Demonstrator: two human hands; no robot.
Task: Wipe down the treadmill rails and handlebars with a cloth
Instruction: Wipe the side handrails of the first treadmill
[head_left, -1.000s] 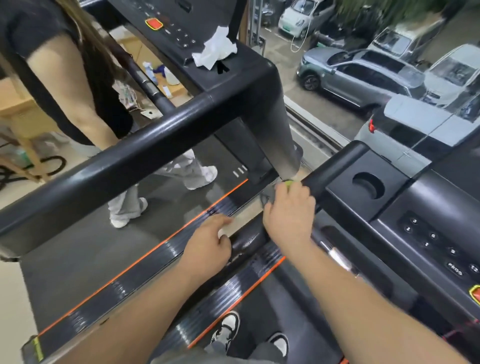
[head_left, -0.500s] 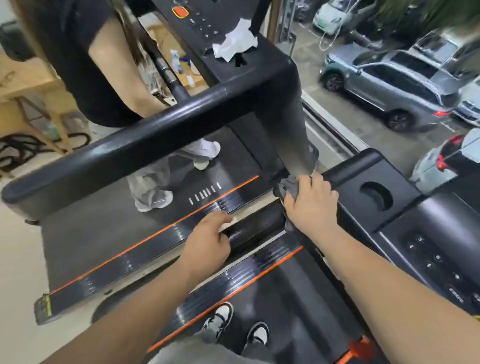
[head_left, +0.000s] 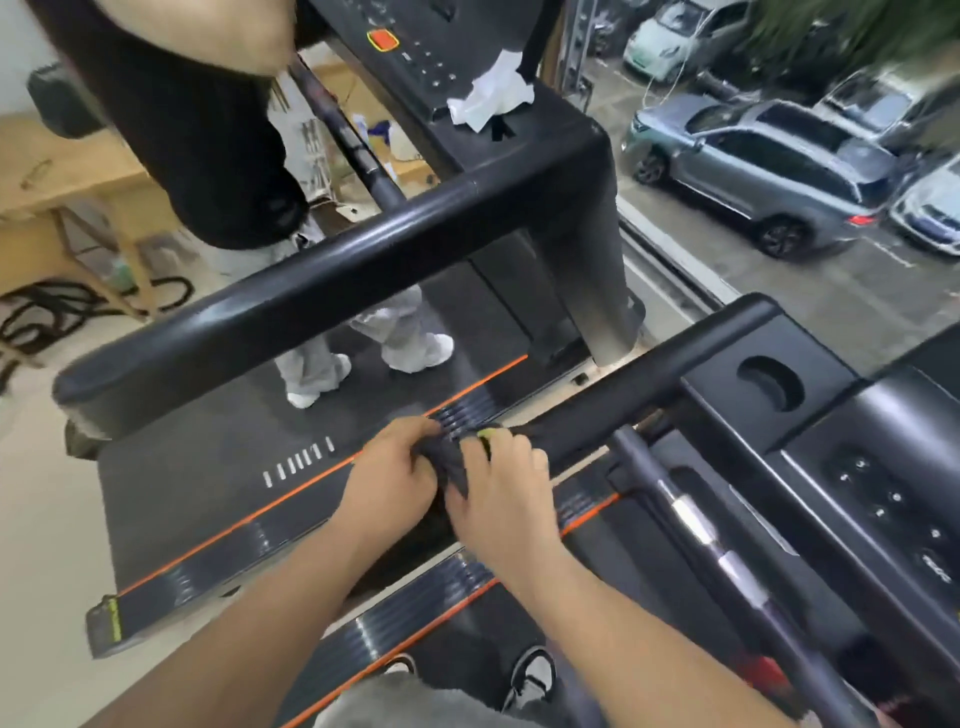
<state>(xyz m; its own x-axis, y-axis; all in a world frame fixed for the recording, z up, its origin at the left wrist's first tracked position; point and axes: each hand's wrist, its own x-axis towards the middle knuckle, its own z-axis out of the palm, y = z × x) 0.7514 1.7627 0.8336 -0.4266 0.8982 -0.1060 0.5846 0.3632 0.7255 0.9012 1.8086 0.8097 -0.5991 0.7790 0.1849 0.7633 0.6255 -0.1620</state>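
Curling over a dark cloth (head_left: 449, 467), the fingers (head_left: 415, 434) of the left hand (head_left: 387, 483) and the fingers (head_left: 511, 449) of the right hand (head_left: 498, 499) are gripping it from either side, held close together rather than spread; a yellow-green edge of the cloth is showing just at the right fingertips; the cloth is sitting bunched on the black handrail (head_left: 623, 395), between the two hands, which are nearly touching across it; both forearms are reaching in from the bottom of the view; the handrail is running up and right toward the console (head_left: 831, 415); on the neighbouring treadmill (head_left: 208, 493) another person (head_left: 322, 364) is standing on the belt, and a white tissue (head_left: 491, 98) is lying on its control panel.
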